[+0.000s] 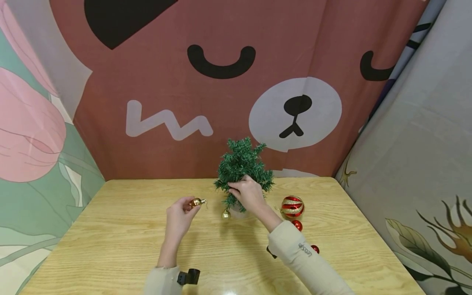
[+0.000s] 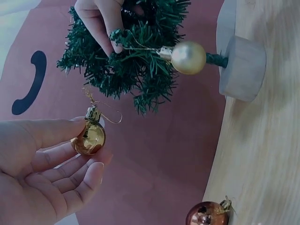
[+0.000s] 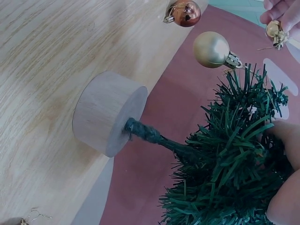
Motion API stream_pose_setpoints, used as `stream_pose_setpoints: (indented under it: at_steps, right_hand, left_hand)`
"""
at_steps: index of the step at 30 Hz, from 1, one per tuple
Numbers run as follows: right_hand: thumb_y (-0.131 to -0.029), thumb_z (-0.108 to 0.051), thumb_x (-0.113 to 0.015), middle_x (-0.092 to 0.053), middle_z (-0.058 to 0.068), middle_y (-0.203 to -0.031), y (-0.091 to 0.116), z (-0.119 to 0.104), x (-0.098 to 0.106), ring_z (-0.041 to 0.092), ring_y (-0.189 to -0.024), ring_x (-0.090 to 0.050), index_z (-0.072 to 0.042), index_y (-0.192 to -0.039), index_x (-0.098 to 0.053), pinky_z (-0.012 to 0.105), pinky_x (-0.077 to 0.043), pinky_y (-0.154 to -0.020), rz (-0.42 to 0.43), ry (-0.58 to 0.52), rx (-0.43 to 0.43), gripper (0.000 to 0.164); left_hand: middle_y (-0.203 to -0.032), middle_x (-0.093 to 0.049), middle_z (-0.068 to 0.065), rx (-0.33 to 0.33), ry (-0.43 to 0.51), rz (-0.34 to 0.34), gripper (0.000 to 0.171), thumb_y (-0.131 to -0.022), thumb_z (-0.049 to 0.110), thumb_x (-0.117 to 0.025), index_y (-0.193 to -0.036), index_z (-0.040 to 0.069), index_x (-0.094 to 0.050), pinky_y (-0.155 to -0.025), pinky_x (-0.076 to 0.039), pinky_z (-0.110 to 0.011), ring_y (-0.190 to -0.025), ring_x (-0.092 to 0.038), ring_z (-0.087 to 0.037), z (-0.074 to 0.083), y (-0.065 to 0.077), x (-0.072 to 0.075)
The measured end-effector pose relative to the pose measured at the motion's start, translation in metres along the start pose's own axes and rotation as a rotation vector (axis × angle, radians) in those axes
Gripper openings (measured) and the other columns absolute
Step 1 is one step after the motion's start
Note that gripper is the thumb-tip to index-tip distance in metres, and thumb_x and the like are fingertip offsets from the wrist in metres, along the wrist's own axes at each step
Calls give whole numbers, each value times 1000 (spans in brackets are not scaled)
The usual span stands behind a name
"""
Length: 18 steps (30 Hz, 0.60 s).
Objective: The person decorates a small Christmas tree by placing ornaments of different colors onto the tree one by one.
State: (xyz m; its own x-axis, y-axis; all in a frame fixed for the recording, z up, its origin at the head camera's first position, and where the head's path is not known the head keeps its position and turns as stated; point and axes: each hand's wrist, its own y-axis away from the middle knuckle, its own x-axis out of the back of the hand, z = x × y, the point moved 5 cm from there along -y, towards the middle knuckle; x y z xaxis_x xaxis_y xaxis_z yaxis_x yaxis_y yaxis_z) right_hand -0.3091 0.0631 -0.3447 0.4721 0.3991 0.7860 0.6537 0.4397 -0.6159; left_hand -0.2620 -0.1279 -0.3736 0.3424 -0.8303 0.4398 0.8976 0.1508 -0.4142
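Observation:
A small green artificial Christmas tree stands on a round pale base. My right hand reaches into its branches from the right, finger and thumb pinching a branch on the tree's left side. From that side a matte gold ball ornament hangs low, beside the trunk and above the tabletop. Left of the tree, my left hand holds a shiny gold ball ornament between thumb and fingers. Its cap and thin gold hanging loop point toward the tree. Foliage partly hides the right fingertips.
Right of the tree lie a large red-and-gold striped ball and two small red balls, one near it, another beside the right sleeve. A copper-coloured ball rests on the wooden table. Printed curtains surround the table.

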Motion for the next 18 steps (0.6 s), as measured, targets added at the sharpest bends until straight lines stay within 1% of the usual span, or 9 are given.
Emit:
stream_pose_setpoints:
  at_steps: [4, 10, 14, 18]
  right_hand:
    - [-80, -23, -67, -68, -2, -79, -1, 1, 0, 13, -69, -53, -16, -97, -72, 23, -44, -51, -5, -2, -11, 19]
    - [-79, -24, -67, -68, -4, -80, -1, 2, -1, 12, -69, -53, -18, -97, -72, 22, -44, -51, -13, -1, -22, 19]
    - [-80, -24, -67, -68, -3, -81, -1, 1, 1, 12, -71, -54, -16, -96, -72, 24, -45, -54, -1, -11, -5, 19]
    - [-80, -24, -68, -68, -2, -83, -2, -1, 2, 14, -73, -57, -14, -95, -72, 25, -47, -58, 16, -2, 26, 19]
  left_hand:
    - [-77, -64, -16, 4, 32, -8, 25, -74, 0, -70, -96, -8, -63, -57, -50, -27, -66, -61, -24, 2, -2, -4]
    - [-80, -64, -17, -12, 69, -25, 25, -74, 0, -69, -97, -9, -62, -59, -51, -29, -69, -62, -25, 7, -6, -9]
    - [-82, -64, -18, -29, 69, -33, 25, -75, 0, -69, -97, -9, -62, -60, -51, -30, -71, -62, -26, 11, -8, -12]
    - [-83, -64, -17, -32, 63, -46, 27, -75, 2, -69, -99, -9, -62, -61, -51, -30, -72, -61, -25, 14, -10, -16]
